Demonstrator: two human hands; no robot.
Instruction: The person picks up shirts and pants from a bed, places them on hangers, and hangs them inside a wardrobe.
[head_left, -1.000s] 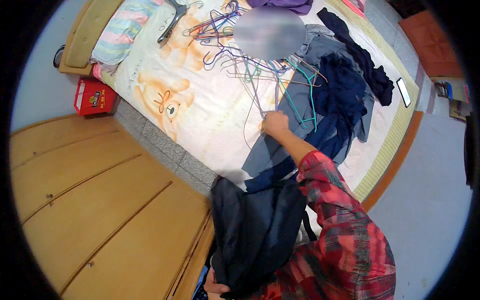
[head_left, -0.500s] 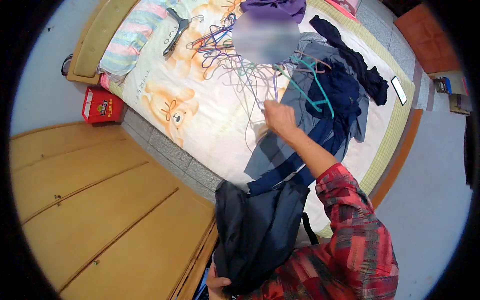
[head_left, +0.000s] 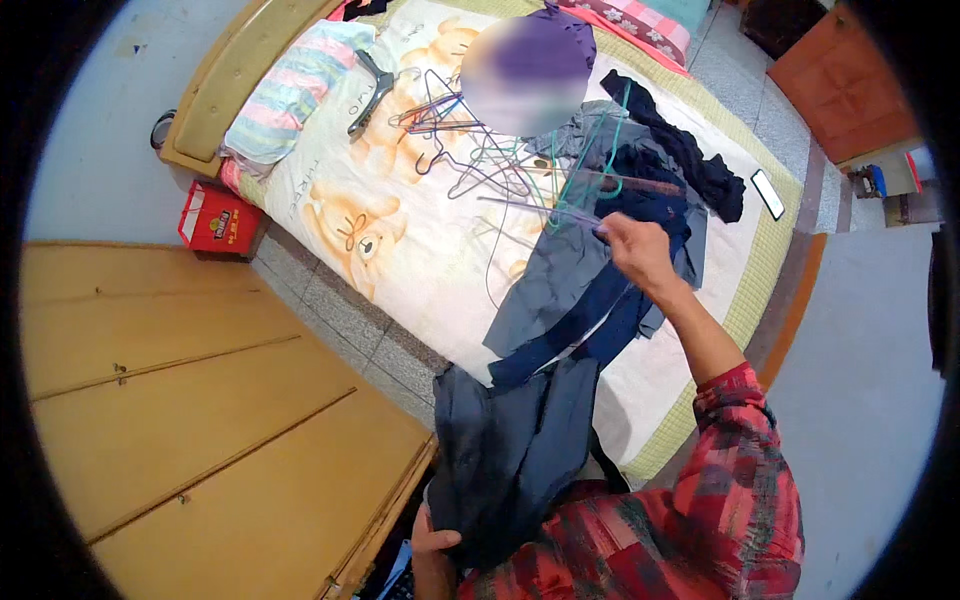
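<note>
My right hand (head_left: pixel 640 252) is closed on a thin wire hanger (head_left: pixel 550 208) above the bed, its frame reaching out to the left and blurred by motion. At the lower edge, my left hand (head_left: pixel 434 540) grips a dark grey garment (head_left: pixel 515 430) that hangs over its fingers against my body. Beyond the right hand lie a grey garment (head_left: pixel 525 290) and a navy garment (head_left: pixel 560 340) with long narrow parts. A green hanger (head_left: pixel 615 185) is over them. Several wire hangers (head_left: pixel 440 118) form a tangled heap farther left on the bed.
A thick black hanger (head_left: pixel 372 90) lies near the striped pillow (head_left: pixel 290 95). Toward the bed's right side are a black garment (head_left: pixel 690 150) and a phone (head_left: pixel 767 195). A wooden cabinet (head_left: pixel 220 420) stands at left, with a red bag (head_left: pixel 218 222) beyond it.
My right hand has moved right from the hanger heap, carrying a wire hanger over the clothes. The green hanger has shifted. The left hand keeps its grip on the dark grey garment.
</note>
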